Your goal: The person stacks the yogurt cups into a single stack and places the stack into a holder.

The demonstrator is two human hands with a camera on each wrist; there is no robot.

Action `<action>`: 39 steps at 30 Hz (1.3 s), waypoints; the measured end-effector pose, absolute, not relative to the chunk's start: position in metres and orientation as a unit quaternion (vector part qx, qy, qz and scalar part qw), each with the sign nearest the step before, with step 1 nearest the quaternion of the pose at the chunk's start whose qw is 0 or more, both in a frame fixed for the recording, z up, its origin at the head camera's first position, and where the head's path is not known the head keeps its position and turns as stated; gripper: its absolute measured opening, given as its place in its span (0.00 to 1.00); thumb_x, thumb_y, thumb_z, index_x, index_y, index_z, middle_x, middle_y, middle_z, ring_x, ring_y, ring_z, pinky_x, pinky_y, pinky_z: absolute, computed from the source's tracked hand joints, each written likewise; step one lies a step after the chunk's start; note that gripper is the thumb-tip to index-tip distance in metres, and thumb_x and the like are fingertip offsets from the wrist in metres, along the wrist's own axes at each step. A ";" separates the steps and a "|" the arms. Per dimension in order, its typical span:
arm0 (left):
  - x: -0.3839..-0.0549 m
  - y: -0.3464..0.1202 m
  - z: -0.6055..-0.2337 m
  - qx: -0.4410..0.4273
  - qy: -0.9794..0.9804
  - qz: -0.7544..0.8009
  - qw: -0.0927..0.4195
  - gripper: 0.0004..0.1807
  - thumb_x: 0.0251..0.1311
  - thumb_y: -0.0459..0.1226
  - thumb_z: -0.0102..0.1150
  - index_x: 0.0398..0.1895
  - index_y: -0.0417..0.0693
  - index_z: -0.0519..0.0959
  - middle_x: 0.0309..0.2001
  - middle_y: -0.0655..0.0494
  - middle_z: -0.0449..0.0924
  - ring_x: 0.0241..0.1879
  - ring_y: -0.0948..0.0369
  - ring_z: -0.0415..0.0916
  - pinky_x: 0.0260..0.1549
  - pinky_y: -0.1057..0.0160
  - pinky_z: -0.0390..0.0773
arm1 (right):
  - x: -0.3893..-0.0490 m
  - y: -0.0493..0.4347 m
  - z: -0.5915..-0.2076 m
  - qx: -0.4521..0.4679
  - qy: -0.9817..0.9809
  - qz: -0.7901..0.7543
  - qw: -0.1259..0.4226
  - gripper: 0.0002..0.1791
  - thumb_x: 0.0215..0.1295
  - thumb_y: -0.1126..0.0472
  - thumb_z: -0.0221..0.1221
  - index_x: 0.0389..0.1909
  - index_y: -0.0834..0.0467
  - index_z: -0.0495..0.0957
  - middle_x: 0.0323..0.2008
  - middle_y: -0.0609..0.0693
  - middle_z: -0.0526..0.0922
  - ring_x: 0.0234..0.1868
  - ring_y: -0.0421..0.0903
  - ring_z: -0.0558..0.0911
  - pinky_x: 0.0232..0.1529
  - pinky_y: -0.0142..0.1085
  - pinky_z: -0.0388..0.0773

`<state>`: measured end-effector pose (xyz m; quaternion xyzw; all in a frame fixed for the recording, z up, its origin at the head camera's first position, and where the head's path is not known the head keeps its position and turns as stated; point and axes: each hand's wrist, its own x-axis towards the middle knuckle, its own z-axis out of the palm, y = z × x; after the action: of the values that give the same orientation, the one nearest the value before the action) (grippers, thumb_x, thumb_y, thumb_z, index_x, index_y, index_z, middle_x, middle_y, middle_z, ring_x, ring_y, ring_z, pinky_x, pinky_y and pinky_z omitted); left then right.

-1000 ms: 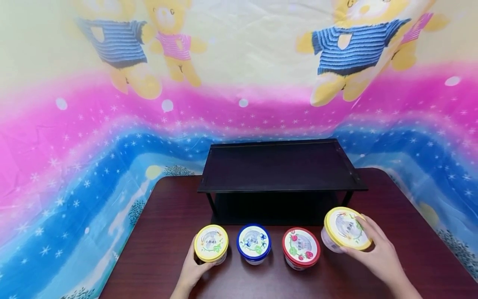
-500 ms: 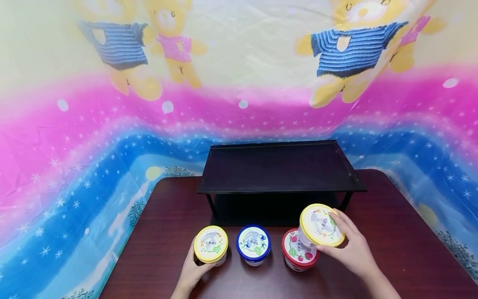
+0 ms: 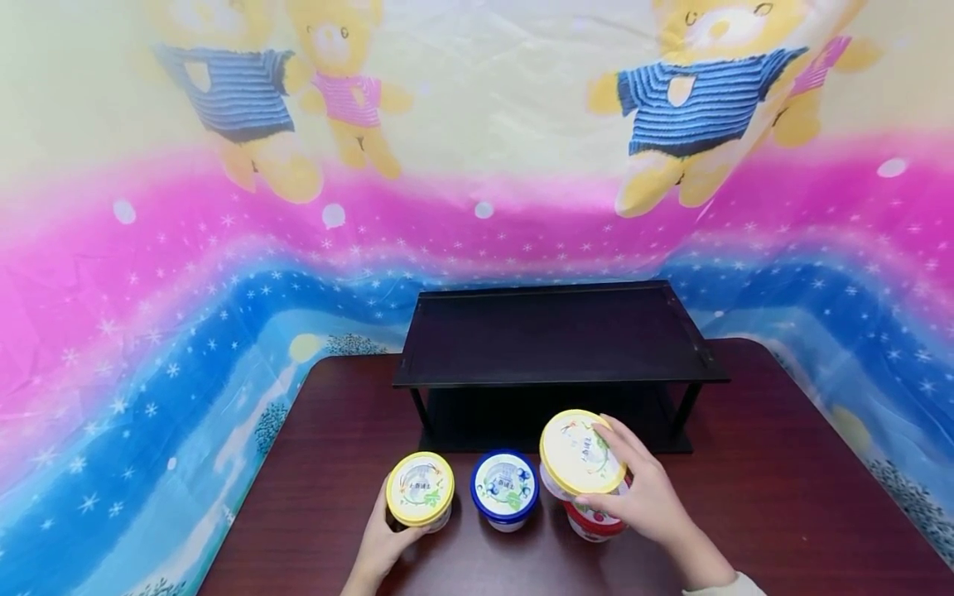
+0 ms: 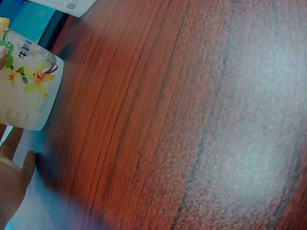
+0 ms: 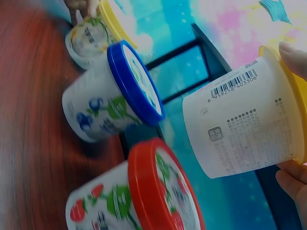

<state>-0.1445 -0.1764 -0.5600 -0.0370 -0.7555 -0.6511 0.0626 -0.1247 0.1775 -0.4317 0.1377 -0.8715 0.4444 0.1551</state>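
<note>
At the left of the row in the head view, my left hand [image 3: 382, 538] grips a yellow-lidded tub [image 3: 421, 490] that stands upright on the table. The left wrist view shows part of this tub's white side [image 4: 31, 79], printed with yellow flowers. My right hand [image 3: 643, 490] holds another yellow-lidded tub [image 3: 583, 455] by its lid rim, raised off the table. This raised tub partly hides a red-lidded tub [image 3: 594, 525] in the head view; the right wrist view shows them apart. Between the two yellow tubs stands a blue-lidded tub [image 3: 504, 490], touched by neither hand.
A low black two-level rack [image 3: 559, 335] stands behind the tubs, its lower shelf in shadow. Beneath everything is a dark red-brown wooden table [image 3: 753, 463]. A printed cloth [image 3: 477, 182] with bears and snowflakes hangs behind and along the sides.
My right hand has carried its yellow-lidded tub leftward, from right of the red-lidded tub to partly over it in the head view. My left hand and its tub stay in place.
</note>
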 end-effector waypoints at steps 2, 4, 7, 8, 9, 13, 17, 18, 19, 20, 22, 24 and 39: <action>-0.144 -0.177 -0.560 -0.033 -0.754 -0.653 0.059 0.53 0.28 0.28 0.71 0.63 0.47 0.51 0.56 0.47 0.61 0.50 0.68 0.60 0.45 0.76 0.58 | -0.126 0.170 -0.431 0.145 -0.871 0.446 0.147 0.46 0.30 0.45 0.70 0.56 0.52 0.65 0.60 0.51 0.59 0.57 0.50 0.59 0.49 0.29 0.61; -0.144 -0.177 -0.560 -0.031 -0.752 -0.656 0.055 0.53 0.28 0.28 0.71 0.63 0.48 0.51 0.56 0.47 0.61 0.50 0.67 0.60 0.45 0.75 0.59 | -0.128 0.164 -0.430 0.152 -0.871 0.447 0.138 0.45 0.30 0.44 0.69 0.56 0.51 0.66 0.60 0.50 0.59 0.58 0.49 0.59 0.50 0.35 0.61; -0.145 -0.177 -0.560 -0.024 -0.748 -0.661 0.046 0.54 0.28 0.28 0.71 0.63 0.49 0.52 0.56 0.50 0.61 0.50 0.66 0.60 0.45 0.74 0.60 | -0.131 0.155 -0.432 0.171 -0.867 0.447 0.137 0.46 0.29 0.44 0.70 0.56 0.51 0.66 0.60 0.49 0.60 0.57 0.48 0.60 0.51 0.34 0.60; -0.145 -0.177 -0.560 -0.023 -0.749 -0.661 0.045 0.54 0.28 0.28 0.71 0.63 0.49 0.51 0.56 0.50 0.61 0.51 0.66 0.60 0.45 0.74 0.60 | -0.132 0.152 -0.432 0.177 -0.866 0.447 0.137 0.46 0.29 0.44 0.70 0.56 0.51 0.66 0.60 0.49 0.60 0.57 0.48 0.60 0.51 0.32 0.59; -0.145 -0.177 -0.560 -0.022 -0.749 -0.661 0.045 0.54 0.27 0.28 0.71 0.63 0.49 0.51 0.56 0.50 0.60 0.51 0.66 0.59 0.45 0.74 0.59 | -0.133 0.149 -0.433 0.183 -0.866 0.445 0.137 0.46 0.28 0.44 0.70 0.56 0.51 0.66 0.60 0.50 0.60 0.57 0.47 0.60 0.51 0.30 0.59; -0.145 -0.177 -0.561 -0.023 -0.746 -0.664 0.049 0.55 0.27 0.27 0.71 0.63 0.50 0.51 0.57 0.50 0.60 0.51 0.67 0.59 0.46 0.75 0.59 | -0.136 0.137 -0.434 0.196 -0.862 0.451 0.126 0.47 0.27 0.47 0.71 0.56 0.52 0.66 0.60 0.49 0.60 0.58 0.47 0.60 0.52 0.33 0.59; -0.145 -0.176 -0.562 -0.028 -0.738 -0.672 0.053 0.54 0.26 0.26 0.70 0.63 0.49 0.52 0.56 0.50 0.61 0.51 0.66 0.60 0.45 0.75 0.60 | -0.140 0.126 -0.433 0.204 -0.853 0.467 0.110 0.48 0.27 0.50 0.72 0.57 0.53 0.65 0.60 0.48 0.59 0.58 0.48 0.59 0.52 0.44 0.59; -0.145 -0.176 -0.562 -0.028 -0.738 -0.673 0.052 0.54 0.27 0.26 0.70 0.63 0.49 0.52 0.56 0.49 0.61 0.51 0.66 0.60 0.45 0.74 0.60 | -0.141 0.123 -0.433 0.206 -0.851 0.470 0.109 0.47 0.27 0.49 0.72 0.57 0.53 0.65 0.60 0.48 0.59 0.58 0.48 0.59 0.52 0.46 0.59; -0.145 -0.176 -0.562 -0.028 -0.738 -0.672 0.051 0.54 0.27 0.26 0.70 0.63 0.49 0.52 0.56 0.48 0.61 0.50 0.66 0.60 0.45 0.74 0.60 | -0.142 0.121 -0.434 0.210 -0.848 0.475 0.106 0.48 0.27 0.48 0.72 0.57 0.53 0.65 0.60 0.48 0.58 0.58 0.48 0.59 0.52 0.47 0.59; -0.145 -0.176 -0.562 -0.029 -0.737 -0.673 0.051 0.54 0.28 0.26 0.70 0.63 0.48 0.51 0.56 0.48 0.61 0.50 0.66 0.60 0.45 0.74 0.60 | -0.143 0.118 -0.434 0.214 -0.846 0.478 0.103 0.48 0.28 0.47 0.71 0.57 0.53 0.65 0.60 0.48 0.58 0.59 0.48 0.59 0.52 0.48 0.58; -0.146 -0.176 -0.562 -0.031 -0.736 -0.675 0.051 0.53 0.29 0.25 0.69 0.63 0.47 0.51 0.56 0.46 0.61 0.50 0.67 0.60 0.45 0.75 0.60 | -0.146 0.113 -0.435 0.221 -0.841 0.483 0.098 0.48 0.29 0.44 0.70 0.57 0.53 0.65 0.61 0.47 0.58 0.59 0.49 0.58 0.52 0.50 0.58; -0.146 -0.176 -0.562 -0.032 -0.737 -0.674 0.052 0.53 0.30 0.25 0.69 0.63 0.46 0.51 0.57 0.45 0.60 0.50 0.68 0.60 0.45 0.75 0.59 | -0.148 0.108 -0.435 0.228 -0.839 0.486 0.091 0.48 0.29 0.44 0.70 0.58 0.52 0.64 0.61 0.46 0.57 0.59 0.48 0.57 0.52 0.50 0.57; -0.141 -0.177 -0.560 0.000 -0.775 -0.630 0.041 0.42 0.33 0.29 0.69 0.57 0.36 0.60 0.47 0.43 0.69 0.42 0.64 0.67 0.39 0.69 0.67 | -0.168 0.072 -0.434 0.275 -0.842 0.459 0.074 0.48 0.29 0.39 0.67 0.57 0.54 0.65 0.61 0.46 0.57 0.59 0.46 0.59 0.52 0.47 0.60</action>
<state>-0.1405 -0.1774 -0.5599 0.0004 -0.7755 -0.6300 0.0411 -0.1679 0.0718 -0.4341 0.2749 -0.8417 0.4588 0.0736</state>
